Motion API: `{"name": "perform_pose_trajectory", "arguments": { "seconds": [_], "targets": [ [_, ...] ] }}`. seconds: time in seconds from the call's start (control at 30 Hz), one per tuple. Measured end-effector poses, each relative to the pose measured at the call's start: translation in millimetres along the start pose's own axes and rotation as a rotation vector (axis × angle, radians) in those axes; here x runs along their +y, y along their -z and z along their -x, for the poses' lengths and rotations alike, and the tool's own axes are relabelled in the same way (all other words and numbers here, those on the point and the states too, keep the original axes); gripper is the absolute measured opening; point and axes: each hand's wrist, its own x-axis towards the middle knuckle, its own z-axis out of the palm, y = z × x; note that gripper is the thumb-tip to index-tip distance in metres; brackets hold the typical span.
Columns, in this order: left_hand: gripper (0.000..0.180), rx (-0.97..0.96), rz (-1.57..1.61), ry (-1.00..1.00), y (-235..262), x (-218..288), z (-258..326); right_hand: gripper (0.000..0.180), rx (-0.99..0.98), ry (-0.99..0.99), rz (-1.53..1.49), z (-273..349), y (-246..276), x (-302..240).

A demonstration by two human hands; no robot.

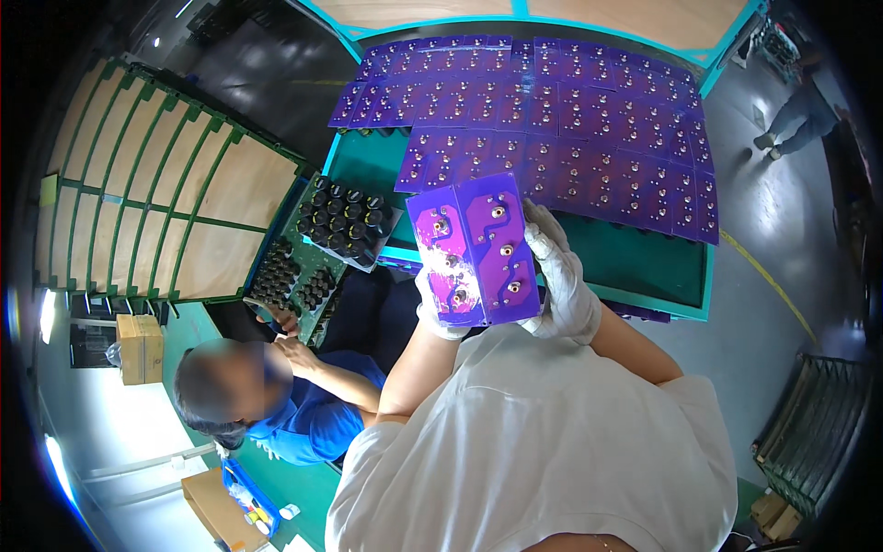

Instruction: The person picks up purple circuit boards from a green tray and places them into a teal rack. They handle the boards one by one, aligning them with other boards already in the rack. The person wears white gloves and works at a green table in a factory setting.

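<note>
In front of my chest I hold two purple circuit boards side by side, their long edges touching. The left circuit board (430, 241) catches bright glare; the right circuit board (495, 237) is darker. Each has a line of metal terminals on its face. My left hand (432, 308), in a white glove, grips the lower left edge, its fingers mostly hidden behind the boards. Along the right edge my right hand (563, 281), also gloved in white, is closed on the boards. Just beyond, rows of similar purple circuit boards (552, 120) cover a green cart tray (635, 262).
At left, black cylindrical parts (348, 221) stand grouped on a green bench. A co-worker in a blue shirt (322, 419) sits close by my left arm. A slatted rack (138, 184) rises beyond. Another person (800, 115) stands far right. A dark metal rack (814, 432) is at lower right.
</note>
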Motion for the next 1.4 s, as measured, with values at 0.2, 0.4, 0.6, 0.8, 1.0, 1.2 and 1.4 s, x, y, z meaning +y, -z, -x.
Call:
{"name": "perform_pose_trajectory", "arguments": {
  "seconds": [0.2, 0.4, 0.6, 0.8, 1.0, 1.2, 1.4],
  "targets": [
    [0.054, -0.039, 0.034, 0.017, 3.4, -16.0, -0.7, 0.077, -0.038, -0.024, 0.068, 9.0, 14.3, 1.6],
    [0.046, -0.182, -0.287, -0.138, 10.3, -22.4, 6.4, 0.072, 0.038, -0.016, -0.022, 13.6, 14.4, 10.4],
    [0.039, 0.108, -0.152, -0.137, -10.8, -20.8, 13.1, 0.068, 0.02, -0.113, -0.185, 5.3, 11.1, -0.4],
    [0.04, 0.068, -0.668, -0.264, -15.5, -15.7, 16.9, 0.057, -0.059, 0.033, -0.083, -10.8, 25.1, 0.7],
    [0.06, 0.109, -0.086, 0.014, -50.8, -1.8, 25.1, 0.009, -0.102, -0.664, -0.174, -62.2, 62.4, -11.9],
    [0.068, 0.102, -0.245, -0.067, -80.6, -5.0, 17.2, 0.032, -0.431, -0.433, 0.177, -94.2, 63.4, -6.9],
    [0.075, 0.11, -0.276, -0.079, -87.7, -4.4, 11.8, 0.047, -0.517, -0.373, 0.214, -93.6, 61.7, 0.5]
  ]
}}
